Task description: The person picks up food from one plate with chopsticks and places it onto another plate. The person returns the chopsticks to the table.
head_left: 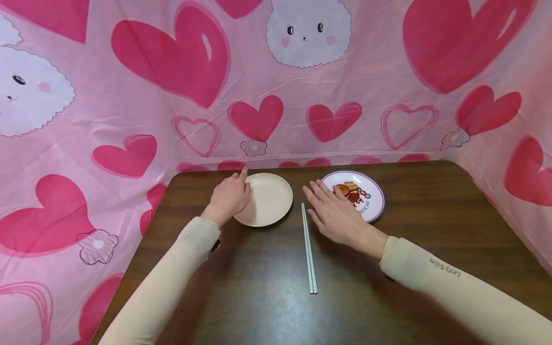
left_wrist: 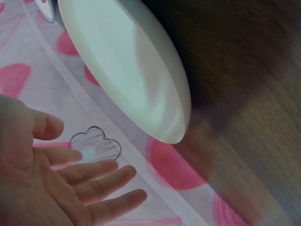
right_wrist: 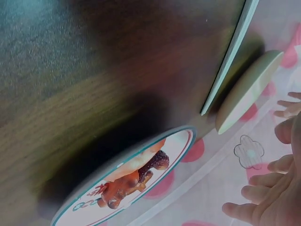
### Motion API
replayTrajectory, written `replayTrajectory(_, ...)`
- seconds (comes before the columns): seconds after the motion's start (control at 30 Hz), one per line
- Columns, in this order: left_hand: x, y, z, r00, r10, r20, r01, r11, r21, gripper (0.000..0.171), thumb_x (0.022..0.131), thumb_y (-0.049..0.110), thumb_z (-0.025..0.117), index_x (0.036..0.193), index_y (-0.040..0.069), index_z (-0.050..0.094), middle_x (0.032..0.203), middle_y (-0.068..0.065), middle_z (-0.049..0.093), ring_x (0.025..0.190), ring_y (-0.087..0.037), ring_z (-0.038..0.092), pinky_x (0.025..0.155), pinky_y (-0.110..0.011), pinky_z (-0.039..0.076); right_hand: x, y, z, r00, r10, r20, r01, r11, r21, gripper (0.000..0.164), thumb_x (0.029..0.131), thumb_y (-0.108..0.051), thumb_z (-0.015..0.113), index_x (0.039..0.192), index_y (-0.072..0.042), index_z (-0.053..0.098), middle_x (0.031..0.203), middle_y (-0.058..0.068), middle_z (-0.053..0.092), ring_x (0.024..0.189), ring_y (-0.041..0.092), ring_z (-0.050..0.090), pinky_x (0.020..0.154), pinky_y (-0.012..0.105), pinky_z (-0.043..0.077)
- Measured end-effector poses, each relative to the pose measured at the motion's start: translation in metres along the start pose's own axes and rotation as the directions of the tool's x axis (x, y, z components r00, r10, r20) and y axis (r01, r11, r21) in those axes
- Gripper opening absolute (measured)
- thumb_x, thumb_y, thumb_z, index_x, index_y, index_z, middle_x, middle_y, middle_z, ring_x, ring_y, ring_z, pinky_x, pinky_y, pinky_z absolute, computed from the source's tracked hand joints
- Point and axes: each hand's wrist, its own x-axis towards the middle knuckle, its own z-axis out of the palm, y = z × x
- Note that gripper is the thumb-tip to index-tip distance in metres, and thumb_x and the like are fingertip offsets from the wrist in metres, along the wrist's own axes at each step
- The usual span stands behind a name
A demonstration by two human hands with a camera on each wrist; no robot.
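A plain cream plate [head_left: 266, 203] lies on the dark wooden table. My left hand [head_left: 230, 194] hovers at its left edge, overlapping the rim in the head view. In the left wrist view that hand [left_wrist: 61, 183] has its fingers loosely extended, with nothing in them and the cream plate [left_wrist: 122, 66] beyond. To the right sits a white plate [head_left: 376, 201] with a blue rim and a food picture. Over its left part is my right hand [head_left: 338, 215], fingers extended and holding nothing. A pair of pale chopsticks [head_left: 308, 254] lies between the hands, pointing toward the back.
The table [head_left: 258, 306] has its back edge right behind both plates. A pink heart-patterned cloth [head_left: 366, 72] hangs behind and at both sides of the table.
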Motion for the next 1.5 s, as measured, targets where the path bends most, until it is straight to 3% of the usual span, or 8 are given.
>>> replayTrajectory(0.13, -0.001, -0.005, 0.001, 1.000, -0.024, 0.003, 0.024, 1.000, 0.016, 0.056, 0.109, 0.027, 0.042, 0.158, -0.001, 0.042, 0.136, -0.027, 0.061, 0.119, -0.045, 0.063, 0.096, -0.060, 0.052, -0.001, -0.002, 0.004, 1.000, -0.020, -0.008, 0.020, 1.000, -0.011, 0.064, 0.100, -0.028, 0.067, 0.155, -0.003, 0.048, 0.161, 0.023, 0.042, 0.150, 0.039, 0.037, 0.114, 0.063, 0.034)
replayTrajectory(0.3, -0.003, -0.011, 0.001, 0.999, -0.036, -0.015, 0.037, 0.998, 0.057, 0.040, 0.108, 0.024, 0.043, 0.130, -0.008, 0.054, 0.117, -0.027, 0.061, 0.105, -0.046, 0.066, 0.087, -0.061, 0.055, -0.003, -0.004, 0.007, 0.998, -0.051, -0.033, 0.050, 0.998, -0.023, 0.059, 0.098, -0.025, 0.070, 0.151, -0.003, 0.055, 0.156, 0.025, 0.047, 0.145, 0.040, 0.045, 0.111, 0.060, 0.040)
replayTrajectory(0.4, -0.004, -0.013, 0.001, 0.998, -0.051, -0.019, 0.052, 0.997, 0.062, 0.036, 0.108, 0.024, 0.044, 0.123, -0.008, 0.054, 0.114, -0.026, 0.060, 0.102, -0.047, 0.066, 0.084, -0.062, 0.055, -0.004, -0.005, 0.010, 0.997, -0.063, -0.040, 0.063, 0.998, -0.018, 0.058, 0.097, -0.022, 0.071, 0.149, -0.003, 0.056, 0.154, 0.025, 0.050, 0.142, 0.040, 0.049, 0.109, 0.061, 0.042)
replayTrajectory(0.83, -0.005, -0.025, 0.003, 0.989, -0.122, 0.079, 0.118, 0.991, 0.062, 0.039, 0.105, 0.020, 0.049, 0.131, -0.009, 0.050, 0.120, -0.029, 0.062, 0.101, -0.047, 0.068, 0.086, -0.061, 0.055, -0.009, -0.008, 0.015, 0.989, -0.122, -0.082, 0.118, 0.992, -0.046, 0.054, 0.093, -0.021, 0.076, 0.142, -0.004, 0.064, 0.144, 0.022, 0.058, 0.132, 0.038, 0.056, 0.093, 0.055, 0.054)
replayTrajectory(1.1, -0.004, -0.031, 0.006, 0.979, -0.159, 0.125, 0.154, 0.987, 0.054, 0.043, 0.105, 0.020, 0.046, 0.136, -0.010, 0.047, 0.120, -0.031, 0.064, 0.101, -0.047, 0.068, 0.085, -0.062, 0.055, -0.012, -0.011, 0.017, 0.979, -0.167, -0.116, 0.163, 0.986, -0.042, 0.050, 0.089, -0.015, 0.077, 0.135, -0.001, 0.066, 0.128, 0.018, 0.063, 0.116, 0.035, 0.061, 0.081, 0.051, 0.056)
replayTrajectory(1.5, -0.003, -0.035, 0.010, 0.961, -0.198, 0.193, 0.190, 0.980, 0.059, 0.046, 0.104, 0.022, 0.047, 0.139, -0.008, 0.045, 0.119, -0.030, 0.065, 0.099, -0.045, 0.068, 0.085, -0.060, 0.055, -0.022, -0.018, 0.020, 0.986, -0.162, -0.029, 0.164, 0.982, 0.096, 0.040, 0.084, -0.007, 0.080, 0.122, -0.001, 0.070, 0.113, 0.015, 0.064, 0.101, 0.032, 0.062, 0.081, 0.047, 0.056)
